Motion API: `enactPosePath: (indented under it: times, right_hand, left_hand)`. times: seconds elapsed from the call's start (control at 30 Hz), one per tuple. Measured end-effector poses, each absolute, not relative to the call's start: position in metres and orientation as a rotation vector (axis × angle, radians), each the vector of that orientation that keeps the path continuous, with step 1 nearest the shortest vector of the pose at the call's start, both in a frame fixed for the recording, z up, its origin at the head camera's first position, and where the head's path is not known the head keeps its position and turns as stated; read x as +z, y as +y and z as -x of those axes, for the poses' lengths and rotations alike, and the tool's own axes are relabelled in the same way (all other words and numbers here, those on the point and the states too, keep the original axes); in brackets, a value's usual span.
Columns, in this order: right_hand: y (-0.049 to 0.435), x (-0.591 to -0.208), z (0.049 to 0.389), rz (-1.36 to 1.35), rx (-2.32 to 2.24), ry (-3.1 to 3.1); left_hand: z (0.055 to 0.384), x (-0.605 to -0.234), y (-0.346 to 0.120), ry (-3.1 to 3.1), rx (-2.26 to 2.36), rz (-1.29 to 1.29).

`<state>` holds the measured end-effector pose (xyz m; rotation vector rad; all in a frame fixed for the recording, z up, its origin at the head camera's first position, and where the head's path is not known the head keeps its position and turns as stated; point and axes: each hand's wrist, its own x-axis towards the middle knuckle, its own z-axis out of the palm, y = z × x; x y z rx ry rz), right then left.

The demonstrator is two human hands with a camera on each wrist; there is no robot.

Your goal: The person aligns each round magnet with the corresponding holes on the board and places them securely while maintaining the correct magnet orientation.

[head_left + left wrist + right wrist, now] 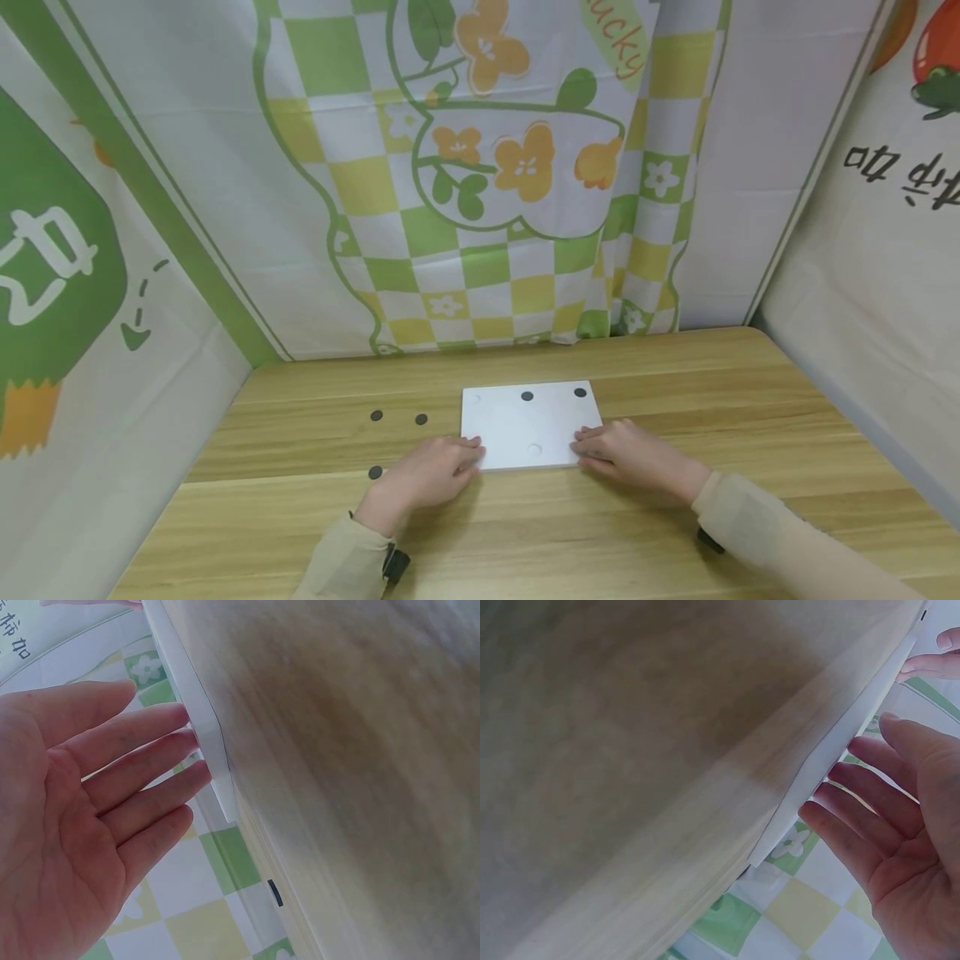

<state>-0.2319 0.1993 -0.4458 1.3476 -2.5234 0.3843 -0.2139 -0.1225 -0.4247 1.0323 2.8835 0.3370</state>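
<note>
A flat white rectangular board (517, 429) lies on the table, its far edge holding two black discs, one at the middle (527, 397) and one at the right corner (581, 392). Shallow round recesses show at its far left corner and near its front middle. My left hand (431, 475) touches the board's left edge with extended fingers (161, 761), covering the front left corner. On the opposite side, the fingertips of my right hand (637, 457) rest at the right edge, over the front right corner. In the right wrist view those fingers (855, 810) are only slightly bent, with the thumb apart.
Three loose black discs lie left of the board: one farther back (377, 415), one close to the board (422, 419), and one (375, 472) beside my left hand. Behind the wooden table (517, 542) hangs a patterned cloth (487, 275).
</note>
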Motion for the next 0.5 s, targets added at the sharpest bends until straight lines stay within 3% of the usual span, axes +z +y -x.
enactPosePath:
  times: [0.5]
  right_hand:
    - [0.2001,-0.449,0.234,-1.322,0.403,-2.548]
  left_hand:
    - [0.2147,-0.425,-0.1231,2.872,0.338,-1.026]
